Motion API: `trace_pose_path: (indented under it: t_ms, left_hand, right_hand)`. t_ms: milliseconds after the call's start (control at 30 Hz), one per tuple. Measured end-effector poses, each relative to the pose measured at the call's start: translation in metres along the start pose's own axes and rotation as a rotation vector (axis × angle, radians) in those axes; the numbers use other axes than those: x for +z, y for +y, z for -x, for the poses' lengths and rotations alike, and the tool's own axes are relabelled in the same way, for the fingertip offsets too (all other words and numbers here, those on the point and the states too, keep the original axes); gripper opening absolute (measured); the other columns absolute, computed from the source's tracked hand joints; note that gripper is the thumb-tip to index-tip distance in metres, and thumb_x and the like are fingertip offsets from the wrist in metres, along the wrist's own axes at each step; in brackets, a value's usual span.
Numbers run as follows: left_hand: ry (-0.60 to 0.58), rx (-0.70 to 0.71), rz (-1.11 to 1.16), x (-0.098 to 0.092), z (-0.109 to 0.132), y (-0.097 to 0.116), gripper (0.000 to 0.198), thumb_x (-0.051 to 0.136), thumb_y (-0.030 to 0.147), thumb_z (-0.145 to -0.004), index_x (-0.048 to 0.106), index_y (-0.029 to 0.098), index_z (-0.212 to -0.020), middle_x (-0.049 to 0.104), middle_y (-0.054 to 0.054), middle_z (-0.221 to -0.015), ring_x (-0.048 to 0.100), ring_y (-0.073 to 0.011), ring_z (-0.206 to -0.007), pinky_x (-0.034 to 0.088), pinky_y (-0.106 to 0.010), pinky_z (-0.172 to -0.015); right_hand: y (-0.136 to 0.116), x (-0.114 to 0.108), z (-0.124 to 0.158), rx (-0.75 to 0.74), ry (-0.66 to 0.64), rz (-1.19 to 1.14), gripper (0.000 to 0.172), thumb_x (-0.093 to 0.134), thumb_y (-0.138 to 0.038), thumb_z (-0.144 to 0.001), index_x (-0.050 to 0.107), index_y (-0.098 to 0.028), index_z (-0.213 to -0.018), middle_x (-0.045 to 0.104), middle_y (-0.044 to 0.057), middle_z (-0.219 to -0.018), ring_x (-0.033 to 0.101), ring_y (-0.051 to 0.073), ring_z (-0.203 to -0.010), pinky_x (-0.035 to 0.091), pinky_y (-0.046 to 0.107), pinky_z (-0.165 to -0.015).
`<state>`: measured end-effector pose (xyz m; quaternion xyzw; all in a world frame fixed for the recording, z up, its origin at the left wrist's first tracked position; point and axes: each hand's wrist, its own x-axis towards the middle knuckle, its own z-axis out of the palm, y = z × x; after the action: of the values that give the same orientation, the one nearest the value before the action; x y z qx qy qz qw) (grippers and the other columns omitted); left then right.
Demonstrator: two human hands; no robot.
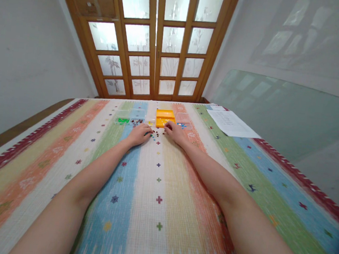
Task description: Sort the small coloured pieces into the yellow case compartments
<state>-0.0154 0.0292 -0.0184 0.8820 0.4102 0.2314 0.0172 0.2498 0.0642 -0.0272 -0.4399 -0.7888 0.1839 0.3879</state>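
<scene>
Small dark red and blue pieces (157, 134) lie loose on the striped cloth between my hands. Beside their left edge rests my left hand (140, 134), fingers bent together at the pieces; what they hold, if anything, is too small to name. My right hand (173, 131) is at the front right corner of an orange open box (165, 114), its fingertips drawn together, with any held item too small to make out. Green pieces (123, 120) and dark pieces (136, 122) sit in clear containers behind my left hand. Blue pieces (182, 125) are in a clear container behind my right hand.
The table has a striped, patterned cloth (157, 217). White printed sheets (232, 124) lie at the back right. A glass panel (287, 118) leans along the right wall. Wooden doors with glass panes (157, 54) stand beyond the table's far edge.
</scene>
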Motion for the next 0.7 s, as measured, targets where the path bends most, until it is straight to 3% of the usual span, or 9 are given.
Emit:
trace_pose_path:
  t_ms: [167,267,400,700]
  left_hand:
    - [-0.012,0.018,0.003,0.000,0.000,0.001,0.026,0.055,0.026,-0.100,0.079,0.022,-0.110,0.075,-0.008,-0.118,0.064,-0.0267,-0.116,0.050,-0.044,-0.106]
    - [-0.022,0.038,0.005,0.000,0.000,0.002,0.025,0.055,0.025,-0.100,0.079,0.022,-0.109,0.076,-0.008,-0.117,0.064,-0.0264,-0.116,0.049,-0.045,-0.108]
    - [-0.027,0.050,-0.006,0.001,0.000,0.004,0.026,0.055,0.024,-0.101,0.079,0.022,-0.111,0.076,-0.008,-0.118,0.063,-0.0261,-0.117,0.049,-0.045,-0.108]
    - [-0.038,0.094,-0.036,0.002,-0.001,0.007,0.032,0.053,0.024,-0.102,0.076,0.021,-0.124,0.075,-0.010,-0.125,0.062,-0.0270,-0.122,0.049,-0.046,-0.110]
  right_hand:
    - [0.026,0.000,-0.011,0.144,0.197,-0.137,0.012,0.061,-0.024,-0.088,0.070,-0.020,-0.096,0.075,0.006,-0.097,0.066,0.022,-0.089,0.053,0.036,-0.088]
    - [0.042,0.004,-0.017,0.216,0.256,-0.241,0.022,0.059,-0.021,-0.086,0.071,-0.019,-0.104,0.076,0.008,-0.104,0.070,0.022,-0.094,0.056,0.038,-0.094]
    - [0.053,0.009,-0.020,0.255,0.258,-0.358,0.036,0.053,-0.021,-0.088,0.069,-0.020,-0.121,0.076,0.008,-0.112,0.073,0.020,-0.090,0.061,0.038,-0.087]
    - [0.042,0.006,-0.016,0.195,0.257,-0.176,0.029,0.055,-0.022,-0.089,0.077,-0.020,-0.108,0.079,0.008,-0.113,0.072,0.023,-0.104,0.054,0.041,-0.103]
